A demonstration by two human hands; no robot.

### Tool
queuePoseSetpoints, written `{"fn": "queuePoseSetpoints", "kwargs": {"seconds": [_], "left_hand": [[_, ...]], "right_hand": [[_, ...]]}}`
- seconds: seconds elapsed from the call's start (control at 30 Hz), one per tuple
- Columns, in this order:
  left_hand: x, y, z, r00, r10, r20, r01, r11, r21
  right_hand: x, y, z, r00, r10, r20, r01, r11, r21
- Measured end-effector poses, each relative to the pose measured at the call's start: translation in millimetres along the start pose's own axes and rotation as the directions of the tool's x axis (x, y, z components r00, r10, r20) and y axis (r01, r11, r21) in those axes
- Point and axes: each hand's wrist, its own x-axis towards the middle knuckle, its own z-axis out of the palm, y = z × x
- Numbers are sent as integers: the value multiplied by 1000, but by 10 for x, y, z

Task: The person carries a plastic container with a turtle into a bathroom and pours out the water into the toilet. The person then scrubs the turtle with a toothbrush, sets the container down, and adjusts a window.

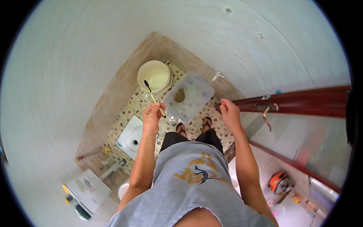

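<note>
Left hand (152,113) holds toothbrush (152,96); right hand (230,113) — near door (302,101).

Pale walls (87,60) above pebble-patterned floor (133,108)

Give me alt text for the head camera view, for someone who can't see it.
A person's left hand holds a toothbrush-like brush, dark bristle end pointing away; the right hand shows nothing in its fingers. Ahead on a pebble-patterned floor stand a white bucket and a clear plastic tub, with a squat toilet to the left.
</note>
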Motion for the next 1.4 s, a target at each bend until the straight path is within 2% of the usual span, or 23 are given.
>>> {"fn": "queuePoseSetpoints", "kwargs": {"seconds": [0.13, 0.2, 0.27, 0.4, 0.47, 0.6, 0.63, 0.7, 0.8, 0.87, 0.97, 1.17, 1.4], "left_hand": [[-169, -166, 39, 988, 3, -155, -14, 998, -66], [-235, -210, 76, 981, -2, -192, -7, 999, -44], [-277, -335, 172, 962, -14, -273, -12, 996, -92], [-412, -445, 341, 948, 4, -317, -48, 990, -131], [-492, -422, 458, 937, 37, -349, -98, 982, -160], [-655, -538, 615, 884, 35, -466, -146, 968, -204], [-739, -530, 666, 884, 6, -468, -145, 954, -261], [-823, -683, 642, 875, 16, -483, -155, 956, -250], [-907, -788, 677, 870, 32, -492, -175, 953, -247], [-952, -805, 686, 853, 14, -522, -163, 956, -242], [-1018, -771, 708, 839, 29, -544, -199, 946, -256], [-1114, -830, 595, 826, 58, -561, -254, 926, -279], [-1115, -999, 572, 829, 43, -558, -254, 918, -306]], "right_hand": [[107, 278, -86, 987, -94, 129, 103, 993, -64], [197, 311, -91, 985, -41, 168, 46, 999, -23], [293, 411, -105, 968, -65, 242, 73, 997, -24], [464, 527, -166, 943, -131, 305, 152, 987, -45], [590, 567, -175, 932, -84, 352, 96, 995, -17], [840, 692, 16, 889, -103, 446, 117, 993, -4], [888, 649, 62, 878, -123, 462, 122, 992, 33], [973, 626, 161, 862, -143, 487, 128, 990, 64], [1115, 584, 255, 868, -225, 443, 206, 974, 92], [1173, 509, 316, 898, -124, 422, 31, 975, 220], [1268, 464, 363, 886, -138, 443, 14, 963, 271], [1283, 211, 245, 902, -49, 428, -82, 956, 282], [1338, 218, 119, 915, -31, 403, -73, 968, 238]]}}
